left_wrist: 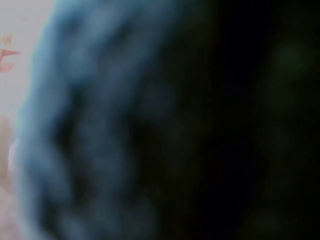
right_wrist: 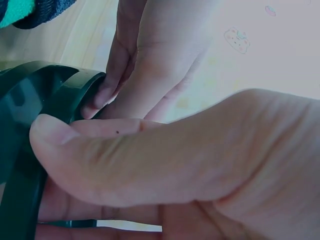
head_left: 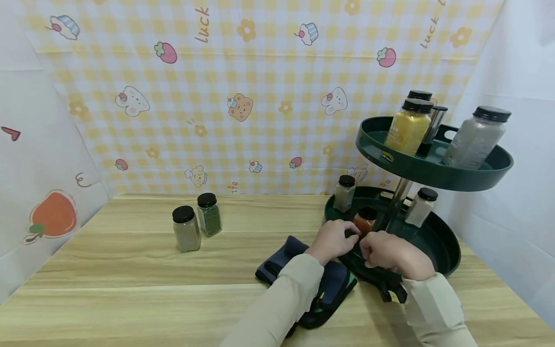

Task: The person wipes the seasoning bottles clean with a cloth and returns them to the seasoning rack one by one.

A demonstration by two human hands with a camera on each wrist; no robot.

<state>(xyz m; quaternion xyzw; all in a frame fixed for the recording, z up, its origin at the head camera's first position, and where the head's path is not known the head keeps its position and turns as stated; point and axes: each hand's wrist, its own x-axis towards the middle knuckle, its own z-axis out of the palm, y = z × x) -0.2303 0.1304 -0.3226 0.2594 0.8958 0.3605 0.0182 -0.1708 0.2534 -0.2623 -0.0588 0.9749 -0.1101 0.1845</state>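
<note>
A dark green two-tier tray stands at the right, its lower tray (head_left: 440,248) on the table. My left hand (head_left: 334,240) has its fingers bent over the front left rim of that tray. Beside it my right hand (head_left: 393,252) grips the same rim, with the thumb on one side and the fingers on the other in the right wrist view. Just behind the hands is a black-capped jar of reddish spice (head_left: 362,223), partly hidden. A folded dark blue cloth (head_left: 284,260) with black edging lies under my left forearm; dark blue fabric blurs most of the left wrist view.
The lower tray also holds two pale jars, one left (head_left: 344,195) and one right (head_left: 420,208). On the upper tray (head_left: 433,172) stand a yellow jar (head_left: 407,130), a grey jar (head_left: 474,140) and another behind. Two jars, pale (head_left: 187,232) and green (head_left: 210,218), stand on the table's left.
</note>
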